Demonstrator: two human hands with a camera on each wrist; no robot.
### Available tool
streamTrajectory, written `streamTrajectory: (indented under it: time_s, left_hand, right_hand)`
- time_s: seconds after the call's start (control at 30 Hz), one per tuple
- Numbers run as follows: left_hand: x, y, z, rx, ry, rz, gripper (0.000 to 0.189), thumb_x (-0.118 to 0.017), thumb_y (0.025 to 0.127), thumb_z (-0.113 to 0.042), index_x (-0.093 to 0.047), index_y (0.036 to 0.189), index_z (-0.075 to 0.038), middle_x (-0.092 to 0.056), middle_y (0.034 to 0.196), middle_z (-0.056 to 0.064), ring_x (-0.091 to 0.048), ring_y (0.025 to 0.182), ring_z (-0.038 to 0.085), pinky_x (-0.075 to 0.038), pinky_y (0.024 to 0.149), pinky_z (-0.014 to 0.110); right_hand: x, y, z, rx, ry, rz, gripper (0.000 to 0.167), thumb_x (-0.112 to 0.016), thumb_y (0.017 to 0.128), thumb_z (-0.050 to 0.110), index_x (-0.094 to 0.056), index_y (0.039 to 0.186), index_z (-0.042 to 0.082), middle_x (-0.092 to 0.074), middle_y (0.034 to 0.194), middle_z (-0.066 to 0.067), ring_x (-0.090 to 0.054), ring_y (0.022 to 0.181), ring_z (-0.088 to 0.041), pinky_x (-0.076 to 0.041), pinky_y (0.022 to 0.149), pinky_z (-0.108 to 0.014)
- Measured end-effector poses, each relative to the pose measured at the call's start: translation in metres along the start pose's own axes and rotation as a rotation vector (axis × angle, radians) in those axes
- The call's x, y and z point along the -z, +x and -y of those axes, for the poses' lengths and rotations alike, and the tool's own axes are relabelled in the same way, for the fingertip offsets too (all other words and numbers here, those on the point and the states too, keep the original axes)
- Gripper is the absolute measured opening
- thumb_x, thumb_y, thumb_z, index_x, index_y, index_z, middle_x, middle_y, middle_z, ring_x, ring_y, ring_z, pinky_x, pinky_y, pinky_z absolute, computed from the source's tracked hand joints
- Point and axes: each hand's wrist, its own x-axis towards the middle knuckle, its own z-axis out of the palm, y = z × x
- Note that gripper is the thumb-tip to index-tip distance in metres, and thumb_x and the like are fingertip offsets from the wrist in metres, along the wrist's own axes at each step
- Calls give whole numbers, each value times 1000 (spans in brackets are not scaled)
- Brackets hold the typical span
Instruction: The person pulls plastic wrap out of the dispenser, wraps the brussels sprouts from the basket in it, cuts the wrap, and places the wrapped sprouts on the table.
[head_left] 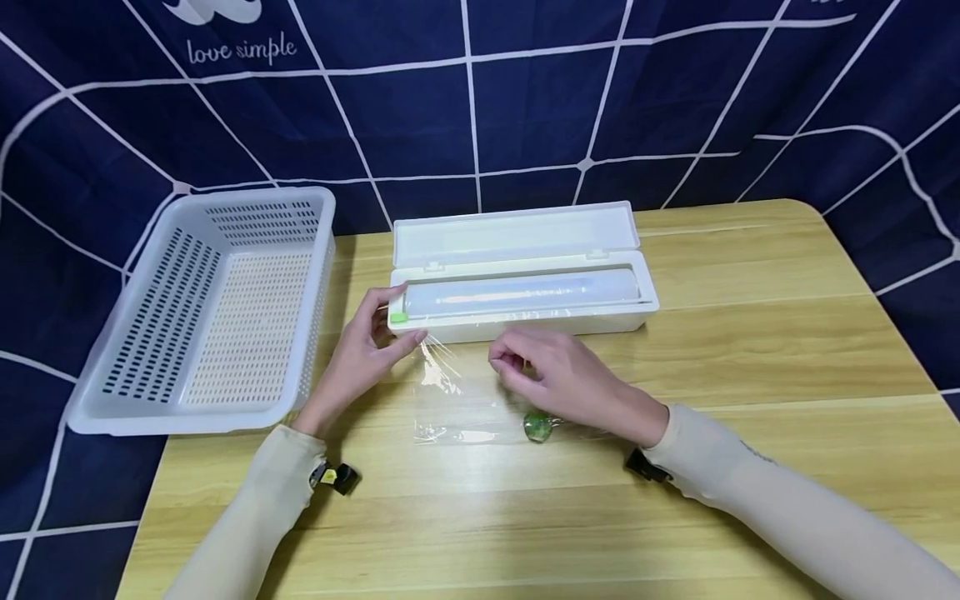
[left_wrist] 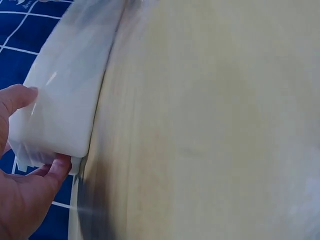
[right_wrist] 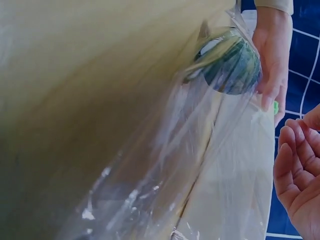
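Observation:
A white cling film dispenser box (head_left: pixel 525 325) lies with its lid raised, a film roll (head_left: pixel 525 290) inside and a green slider (head_left: pixel 398 317) at its left end. My left hand (head_left: pixel 367 337) grips that end, its thumb on the front face. In front of the box, my right hand (head_left: pixel 551 371) hovers with curled fingers; no object shows between them. Clear cling film (head_left: pixel 457 408) stretches from the box over the table. A round green striped fruit or vegetable (head_left: pixel 537 426) sits under or inside the film near my right wrist; in the right wrist view creased film covers it (right_wrist: pixel 232 65).
On the left a white slotted plastic basket (head_left: pixel 307 333) stands at the table's edge. The wooden table (head_left: pixel 487 533) extends to the front and right. A dark blue cloth with white lines (head_left: pixel 405 117) hangs behind it. Each sleeve has a small black camera at the wrist.

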Motion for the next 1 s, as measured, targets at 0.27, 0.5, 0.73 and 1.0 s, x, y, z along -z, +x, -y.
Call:
streamTrajectory:
  time_s: [0.27,0.5,0.73,1.0]
  left_hand:
    - [1,2,2,-35,26,15,69,-86,97,-13,-55,159,-21,-59,141,3,-54,94,27,-51,83,27]
    - [3,3,5,-22,17,8,74,-86,97,-11,-55,162,-28,-56,122,6,-42,80,21,-42,69,24]
    - [4,2,3,-13,-6,-7,76,-87,96,-12,-54,162,-30,-62,143,4,-46,89,22,-45,73,20]
    - [2,1,4,-26,-26,-19,79,-86,96,-7,-51,164,-24,-58,151,7,-49,95,20,-49,79,18]
  right_hand:
    - [-3,1,-1,-6,-13,9,10,-67,101,5,-65,99,15,-57,85,9,-58,72,-17,-47,61,-24]
    - [-4,0,-1,-33,7,28,11,-67,101,5,-65,99,16,-57,85,9,-58,72,-18,-47,61,-24]
    - [-4,4,-1,-25,-9,13,9,-68,101,4,-67,103,13,-60,86,8,-58,73,-15,-49,62,-25]
    - [-4,12,-4,-30,15,-29,12,-75,99,6,-71,110,8,-70,98,3,-65,88,-11,-61,75,-33]
